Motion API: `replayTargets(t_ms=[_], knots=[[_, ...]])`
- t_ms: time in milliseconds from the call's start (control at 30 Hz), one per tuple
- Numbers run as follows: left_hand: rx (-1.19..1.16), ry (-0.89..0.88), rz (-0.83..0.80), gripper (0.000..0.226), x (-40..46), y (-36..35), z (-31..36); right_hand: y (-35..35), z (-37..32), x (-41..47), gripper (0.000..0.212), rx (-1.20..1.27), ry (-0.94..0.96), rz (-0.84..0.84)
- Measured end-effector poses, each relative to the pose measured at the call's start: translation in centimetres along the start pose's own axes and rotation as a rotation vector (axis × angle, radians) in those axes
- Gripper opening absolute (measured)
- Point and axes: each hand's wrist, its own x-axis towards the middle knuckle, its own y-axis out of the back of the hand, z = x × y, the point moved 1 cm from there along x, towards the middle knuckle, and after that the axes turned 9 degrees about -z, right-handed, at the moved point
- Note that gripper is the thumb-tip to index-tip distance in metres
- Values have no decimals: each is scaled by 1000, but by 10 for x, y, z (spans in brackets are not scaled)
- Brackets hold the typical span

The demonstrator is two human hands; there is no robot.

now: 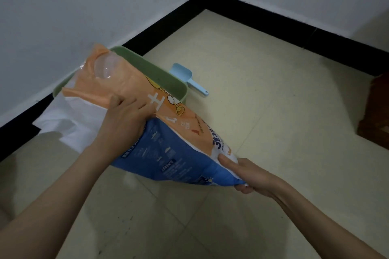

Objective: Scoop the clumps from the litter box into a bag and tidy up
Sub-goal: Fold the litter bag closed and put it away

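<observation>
Here, the left hand and right hand grip a litter bag tipped over the green litter box.

I see the left hand gripping the litter sack mid-body, right hand pinching its bottom corner, sack tilted over the green box. Scoop lies just beside the box; white bag against it.
</observation>
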Motion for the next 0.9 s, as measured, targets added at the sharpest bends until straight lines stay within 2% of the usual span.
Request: replayTargets(t_ms=[100, 167, 367, 567, 667, 767, 900], knots=[[-119, 63, 27, 25, 1, -1, 6, -7, 3, 4, 40, 74, 41, 162], [-183, 93, 59, 27, -1, -1, 10, -11, 3, 6, 37, 97, 93, 202], [-250, 52, 175, 22, 21, 28, 19, -16, -10, -9, 37, 196, 222, 206], [-230, -33, 205, 28, 38, 63, 28, -12, -26, -39, 40, 148, 262, 212], [-277, 41, 236, 28, 49, 74, 22, -8, -50, -54, 41, 114, 279, 235], [-364, 112, 258, 23, 67, 86, 17, -1, -80, -70, 33, 78, 262, 291], [-519, 274, 279, 25, 84, 98, 14, 2, -122, -86, 28, 39, 258, 413]])
